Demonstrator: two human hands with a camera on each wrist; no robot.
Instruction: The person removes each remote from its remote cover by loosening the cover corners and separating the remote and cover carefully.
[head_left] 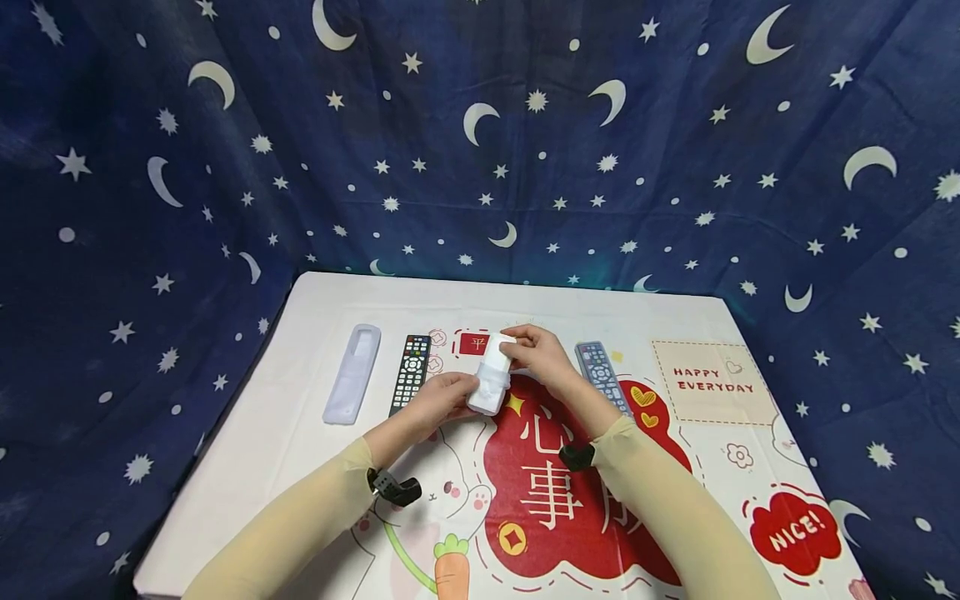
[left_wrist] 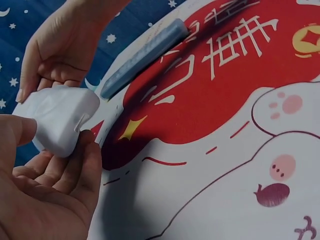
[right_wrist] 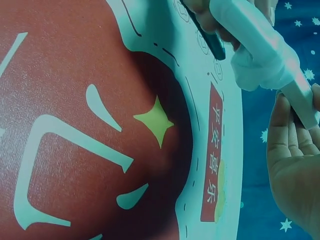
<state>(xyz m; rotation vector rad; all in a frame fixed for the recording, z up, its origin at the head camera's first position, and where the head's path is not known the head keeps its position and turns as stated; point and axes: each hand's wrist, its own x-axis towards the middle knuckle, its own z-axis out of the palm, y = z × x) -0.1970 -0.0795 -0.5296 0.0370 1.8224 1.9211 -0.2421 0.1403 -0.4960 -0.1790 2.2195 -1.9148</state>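
Observation:
Above the table, both hands hold a slim white remote [head_left: 497,346] partly inside a soft, whitish translucent sleeve [head_left: 491,393]. The sleeve is bunched in folds around the remote's middle, as the right wrist view also shows. My left hand [head_left: 442,396] pinches the sleeved near end, thumb on top and fingers beneath. At the far, bare end, my right hand [head_left: 543,358] grips the remote between thumb and fingers. The remote's buttons cannot be seen. Just left of the hands lies a black remote [head_left: 412,367], its lower end hidden behind the left hand.
A pale lavender remote cover [head_left: 352,375] lies at the table's left. A grey-blue remote [head_left: 600,373] rests right of the right hand, partly behind the forearm. The table [head_left: 247,467] has a printed cloth; a dark blue star-patterned curtain [head_left: 450,150] stands behind it.

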